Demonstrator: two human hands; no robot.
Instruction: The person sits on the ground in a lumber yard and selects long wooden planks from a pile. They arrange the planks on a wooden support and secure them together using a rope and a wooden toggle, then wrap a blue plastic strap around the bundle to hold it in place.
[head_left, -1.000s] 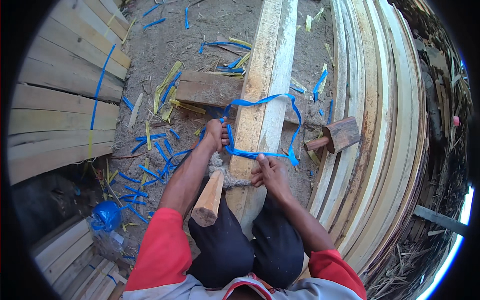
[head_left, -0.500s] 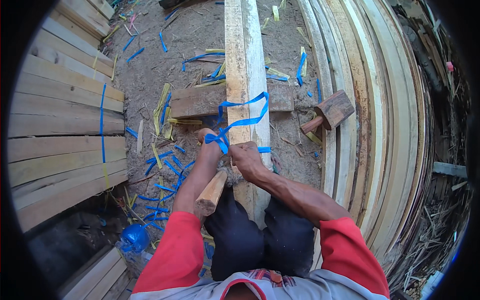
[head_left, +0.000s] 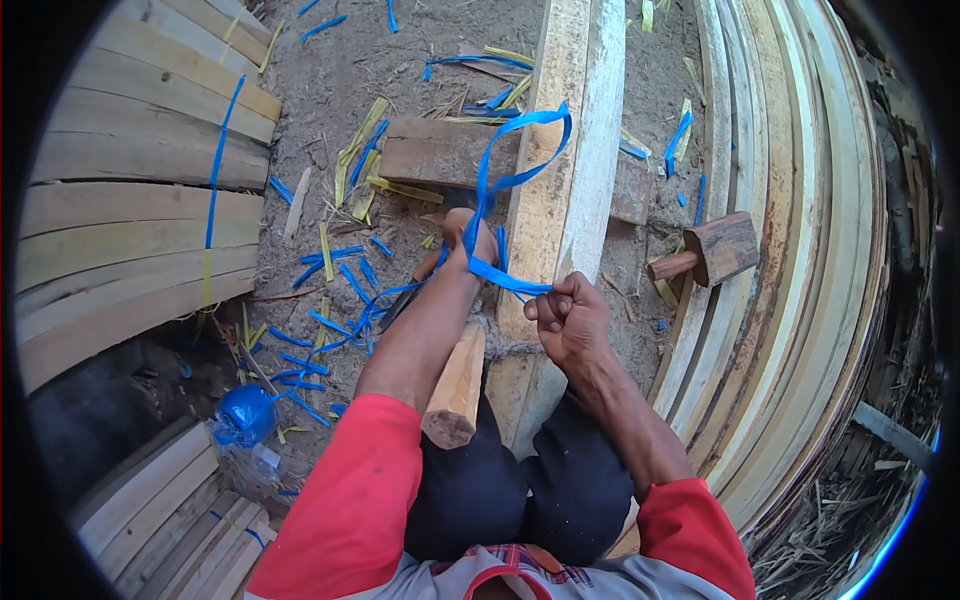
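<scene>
A long wooden plank bundle [head_left: 545,215] lies lengthwise in front of me, between my knees at its near end. My right hand [head_left: 572,318] is closed, pinching a blue plastic strap [head_left: 518,285] over the bundle. The strap rises in a loose loop above the wood and runs back to the left side. My left hand [head_left: 472,232] is low against the bundle's left side; its fingers are hidden. Beneath the left forearm shows part of a dark, blade-like tool [head_left: 398,308]. A thick wooden stake [head_left: 457,390] stands between that forearm and my knee.
A wooden crosspiece [head_left: 440,152] lies under the bundle. To the right, a wooden mallet [head_left: 725,248] rests on long stacked planks [head_left: 800,260]. Stacked boards [head_left: 140,220] stand at left, near a blue ball of strapping [head_left: 246,415]. Blue and yellow strap scraps [head_left: 352,285] litter the ground.
My right hand has moved right and away from the left, drawing the blue strap with it. The loop now stands higher. The whole view has shifted, so the bundle appears further right.
</scene>
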